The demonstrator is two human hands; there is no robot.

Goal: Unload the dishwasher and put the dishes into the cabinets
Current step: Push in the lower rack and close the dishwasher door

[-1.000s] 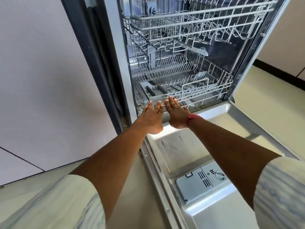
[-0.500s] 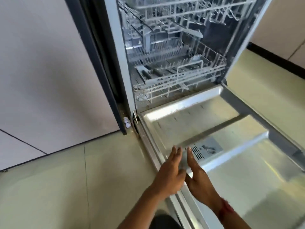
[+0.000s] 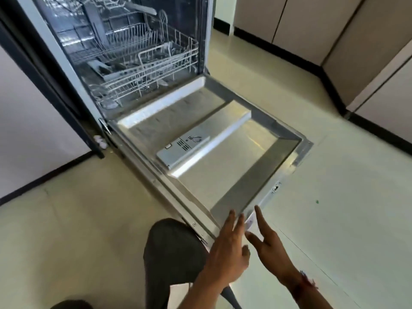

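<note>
The dishwasher door (image 3: 225,152) lies folded down flat, its steel inner face up, with a grey detergent compartment (image 3: 182,147) in the middle. Behind it the lower wire rack (image 3: 142,70) sits pushed inside the tub and shows no dishes. My left hand (image 3: 227,248) reaches to the door's near corner, fingers straight and apart, fingertips at the rim. My right hand (image 3: 267,241) hovers just right of it beside the door's front edge, fingers spread and holding nothing. A red thread band circles my right wrist.
Beige cabinet doors (image 3: 334,30) with a black plinth run along the right wall. A pale panel (image 3: 33,130) stands left of the dishwasher. My knee in dark trousers (image 3: 174,246) is by the door's left edge. Light floor tiles (image 3: 334,219) spread to the right.
Both hands have drawn back from the lower rack, past the detergent compartment, to the door's near corner. The view has pulled back and tilted down; the rack stays inside.
</note>
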